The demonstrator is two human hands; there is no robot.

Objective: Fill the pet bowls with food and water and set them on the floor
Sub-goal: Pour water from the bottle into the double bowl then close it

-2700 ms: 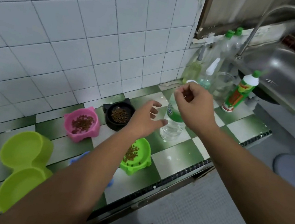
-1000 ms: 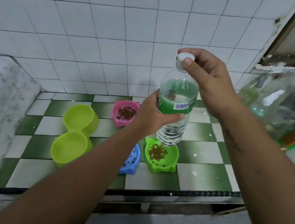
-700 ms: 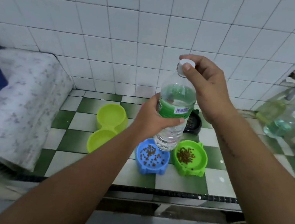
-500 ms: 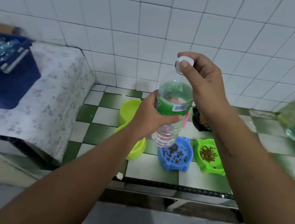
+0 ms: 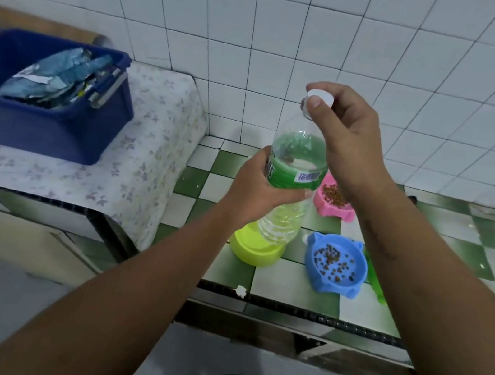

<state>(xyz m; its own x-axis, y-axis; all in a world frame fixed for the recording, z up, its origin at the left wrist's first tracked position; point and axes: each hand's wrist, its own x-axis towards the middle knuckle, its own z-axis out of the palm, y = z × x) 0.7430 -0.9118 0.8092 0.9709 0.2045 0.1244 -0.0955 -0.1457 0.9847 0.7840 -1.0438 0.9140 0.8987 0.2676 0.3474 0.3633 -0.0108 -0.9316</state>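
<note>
My left hand (image 5: 257,190) grips a clear water bottle (image 5: 283,219) with a green label around its middle, held upright above the counter. My right hand (image 5: 344,138) pinches the bottle's white cap (image 5: 320,97) at the top. Below the bottle sits a lime double bowl (image 5: 256,251), mostly hidden behind it. A blue bowl (image 5: 336,267) with scattered kibble stands to its right. A pink bowl (image 5: 334,201) with kibble sits further back. A sliver of a green bowl (image 5: 376,282) shows behind my right forearm.
The bowls stand on a green-and-white checkered tile counter (image 5: 447,240) against a white tiled wall. To the left, a blue plastic bin (image 5: 37,122) holding a foil bag rests on a floral-covered surface (image 5: 144,170). Grey floor lies below the counter edge.
My view has swung left, bringing the blue bin into sight. The bottle was lifted off the counter by both hands; my right hand stays on the cap.
</note>
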